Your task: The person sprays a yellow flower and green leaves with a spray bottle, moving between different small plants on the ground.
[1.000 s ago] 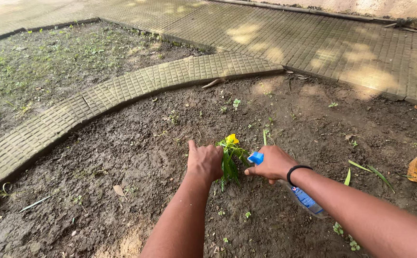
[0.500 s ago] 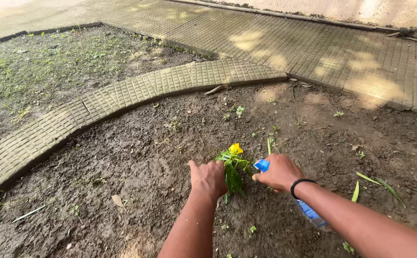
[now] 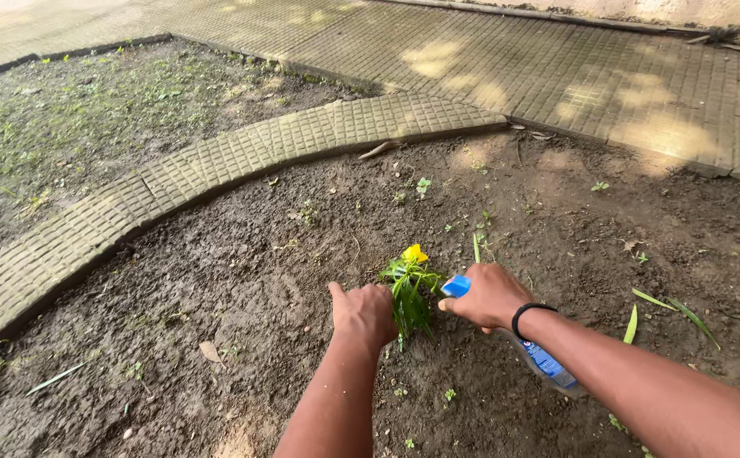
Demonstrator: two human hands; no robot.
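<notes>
from the head view, the left hand (image 3: 364,312) is curled closed against the small yellow-flowered plant (image 3: 409,284) standing in the dark soil (image 3: 243,280), while the right hand (image 3: 490,295) just beside it grips a blue-topped spray bottle (image 3: 529,346).

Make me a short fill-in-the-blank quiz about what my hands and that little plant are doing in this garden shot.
1. The right hand grips a spray bottle whose nozzle is ____ in colour.
2. The plant bears one ____ flower.
3. The left hand rests closed on the ____ beside the plant.
4. A black band circles the ____ wrist.

Missing words: blue; yellow; soil; right
</notes>
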